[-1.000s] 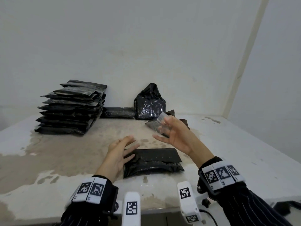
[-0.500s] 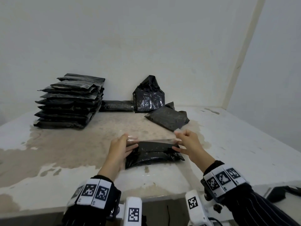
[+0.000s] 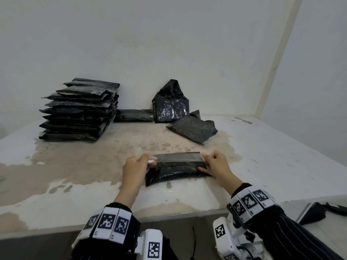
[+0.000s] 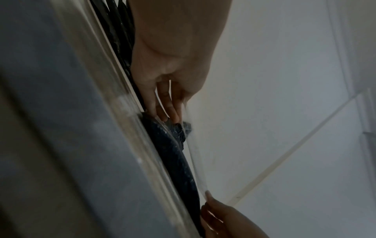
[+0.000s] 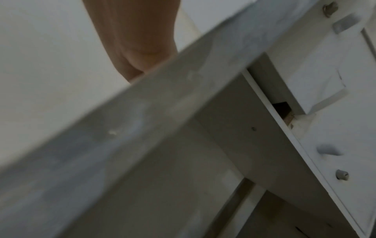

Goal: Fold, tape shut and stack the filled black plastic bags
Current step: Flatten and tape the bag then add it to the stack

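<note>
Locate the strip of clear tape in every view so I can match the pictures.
Head: the clear tape strip lies stretched over the folded black bag, centre.
Left wrist: the strip runs from the left hand down to the right hand.
Right wrist: not in it.
Shared landmark: the white table edge.

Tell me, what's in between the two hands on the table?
A strip of clear tape stretches from the left hand to the right hand, over the folded black bag. The head view shows it best; the left wrist view shows the tape too.
</note>
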